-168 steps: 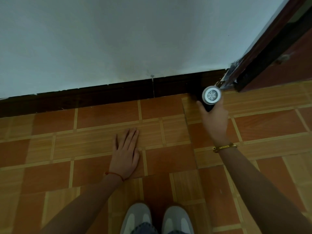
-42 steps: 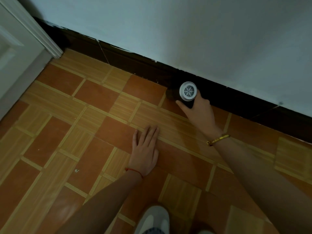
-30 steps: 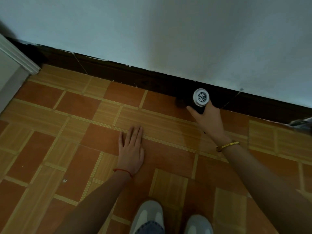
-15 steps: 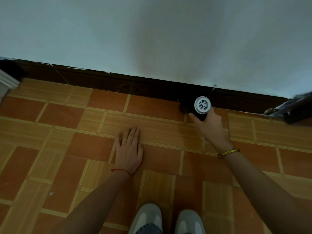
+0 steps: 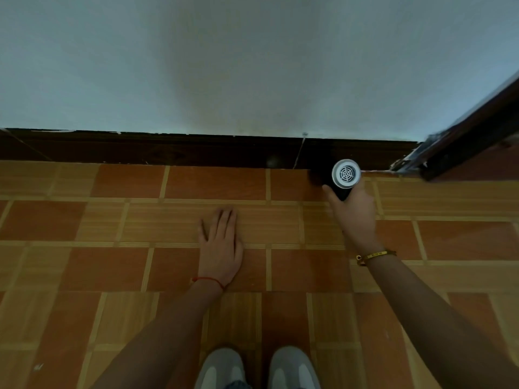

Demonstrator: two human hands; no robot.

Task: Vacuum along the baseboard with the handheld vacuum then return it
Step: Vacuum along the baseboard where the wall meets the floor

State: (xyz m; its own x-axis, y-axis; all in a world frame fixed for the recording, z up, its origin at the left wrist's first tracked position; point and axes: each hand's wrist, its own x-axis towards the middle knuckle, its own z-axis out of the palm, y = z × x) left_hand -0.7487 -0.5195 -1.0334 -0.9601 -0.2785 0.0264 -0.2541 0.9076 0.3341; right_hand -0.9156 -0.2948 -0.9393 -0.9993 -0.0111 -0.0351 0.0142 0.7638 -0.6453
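Note:
My right hand (image 5: 354, 211) grips a black handheld vacuum (image 5: 346, 174) whose round white vented end faces me. Its front end points at the dark brown baseboard (image 5: 168, 148) and is hidden in shadow against it, near the right end of the wall. My left hand (image 5: 222, 245) lies flat on the tiled floor with fingers together, palm down, holding nothing, about two tiles left of the vacuum.
A dark door frame (image 5: 463, 147) runs diagonally at the right, just past the vacuum. A pale wall (image 5: 252, 66) rises above the baseboard. My two grey shoes (image 5: 252, 369) stand at the bottom on the orange and tan tiled floor (image 5: 84, 276).
The vacuum has travelled right along the baseboard toward the door frame. The view has swung right: the white door at the left is gone. My left hand stays flat on the floor.

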